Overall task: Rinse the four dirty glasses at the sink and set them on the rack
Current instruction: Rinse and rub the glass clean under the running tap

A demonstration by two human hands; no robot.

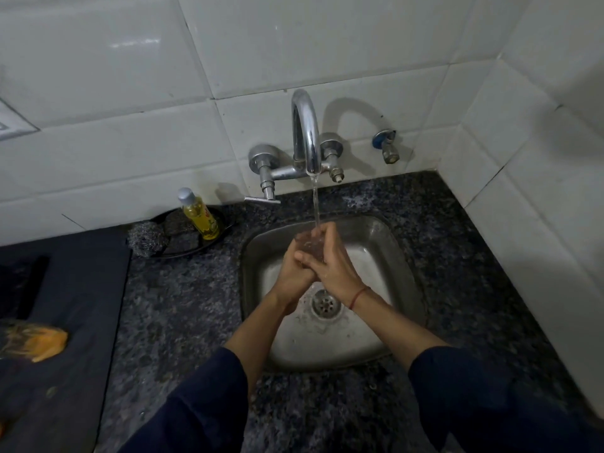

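The glass (pixel 309 244) is held directly under the tap (pixel 306 132), in its running stream, above the sink (pixel 397 246). Wet and smooth, it could slip and crack on the steel below the tap if either grip eases while it is turned. The left hand (pixel 294 273) curls its fingers round the glass. The right hand (pixel 331 268) overlaps it, fingers likewise closed around the glass.

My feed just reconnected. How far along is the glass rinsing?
Done: nothing I can confirm; no rack or rinsed glasses are in view. In hand: the left hand and right hand both hold one glass under the tap, which is running, over the sink. Left: racking this one; how many others remain isn't visible.
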